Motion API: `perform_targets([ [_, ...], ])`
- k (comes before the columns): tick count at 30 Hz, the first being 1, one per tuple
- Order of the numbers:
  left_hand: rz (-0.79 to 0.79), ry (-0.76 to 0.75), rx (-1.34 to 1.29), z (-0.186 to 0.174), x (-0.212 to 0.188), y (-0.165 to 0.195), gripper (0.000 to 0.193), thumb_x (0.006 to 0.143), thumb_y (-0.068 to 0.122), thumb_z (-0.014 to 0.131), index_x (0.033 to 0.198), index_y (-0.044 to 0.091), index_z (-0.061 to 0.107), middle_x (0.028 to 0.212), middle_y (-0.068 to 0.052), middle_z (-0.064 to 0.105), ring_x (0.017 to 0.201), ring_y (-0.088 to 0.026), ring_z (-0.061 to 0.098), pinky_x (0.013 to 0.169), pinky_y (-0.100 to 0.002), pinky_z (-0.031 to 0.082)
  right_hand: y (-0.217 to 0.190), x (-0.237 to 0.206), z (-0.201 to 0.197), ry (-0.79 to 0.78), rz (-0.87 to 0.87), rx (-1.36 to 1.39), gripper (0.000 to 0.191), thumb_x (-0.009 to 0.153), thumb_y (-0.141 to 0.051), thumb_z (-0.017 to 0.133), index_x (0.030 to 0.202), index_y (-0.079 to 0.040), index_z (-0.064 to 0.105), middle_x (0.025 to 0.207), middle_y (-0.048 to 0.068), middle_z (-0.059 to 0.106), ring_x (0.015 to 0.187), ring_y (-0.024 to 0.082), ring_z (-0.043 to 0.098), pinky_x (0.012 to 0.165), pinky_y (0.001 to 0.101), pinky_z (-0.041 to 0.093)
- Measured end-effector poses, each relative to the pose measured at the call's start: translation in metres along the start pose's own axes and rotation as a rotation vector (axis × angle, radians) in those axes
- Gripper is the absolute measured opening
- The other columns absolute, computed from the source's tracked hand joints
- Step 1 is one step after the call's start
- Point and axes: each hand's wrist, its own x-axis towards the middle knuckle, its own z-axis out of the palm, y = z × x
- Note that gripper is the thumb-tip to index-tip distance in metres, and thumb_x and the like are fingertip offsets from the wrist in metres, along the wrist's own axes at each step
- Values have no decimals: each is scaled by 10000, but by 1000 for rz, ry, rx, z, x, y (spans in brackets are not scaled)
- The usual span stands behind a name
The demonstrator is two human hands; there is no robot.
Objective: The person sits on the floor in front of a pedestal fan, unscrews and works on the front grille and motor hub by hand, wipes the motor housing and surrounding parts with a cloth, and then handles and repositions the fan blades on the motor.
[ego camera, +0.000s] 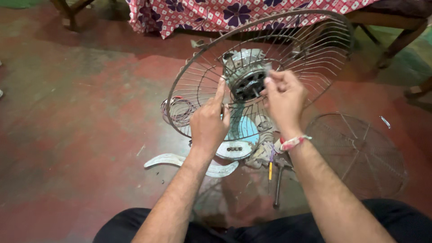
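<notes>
Left hand (209, 123) grips the rear fan guard (315, 49); right hand (283, 96) pinches a small part at the motor (245, 74). A slip could drop the part or snag fingers on the wires.

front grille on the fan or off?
Off. The front grille lies flat on the floor, right of the fan; the motor sits exposed inside the rear guard.

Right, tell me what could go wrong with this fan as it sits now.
The left hand and right hand work at the motor inside the wire guard, so fingers could catch between the wires. The fan leans on its blue base and might tip. Tools and a loose blade on the floor could be knelt on.
</notes>
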Motion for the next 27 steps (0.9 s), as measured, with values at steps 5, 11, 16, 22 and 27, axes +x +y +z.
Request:
perform_targets([
  [5,39,37,10,-2,-2,-1,765,851,95,718,1563,162,447,939,-112,749,749,-277,724,651,-420,563,0,-7,10,62,26,-17,110,985,-64,688,1087,-27,703,808,30,748,620,29,666,449,213,474],
  [11,28,12,25,-2,0,-2,770,847,100,720,1564,159,445,891,-104,740,722,-269,719,626,-423,556,4,-9,10,53,-98,-132,124,971,-33,702,1095,-23,707,829,17,759,651,20,695,510,185,507],
  [16,9,-7,28,-1,-1,-1,770,855,93,717,1571,169,442,885,-97,742,722,-263,720,637,-423,557,8,-7,5,61,10,31,91,1004,-29,670,1094,-17,672,785,2,713,639,18,662,450,188,472],
  [22,23,19,17,0,-1,-3,780,850,97,717,1571,175,432,924,-100,753,748,-260,727,653,-414,564,7,-9,6,100,2,-18,92,1003,-29,667,1094,-19,676,782,-2,722,639,12,672,442,188,480],
  [27,36,24,11,-2,-2,-3,783,860,96,717,1580,171,418,942,-104,756,764,-263,729,661,-413,566,7,-12,10,51,-8,-133,104,985,-40,699,1086,-23,707,749,8,730,556,37,613,423,210,432],
])
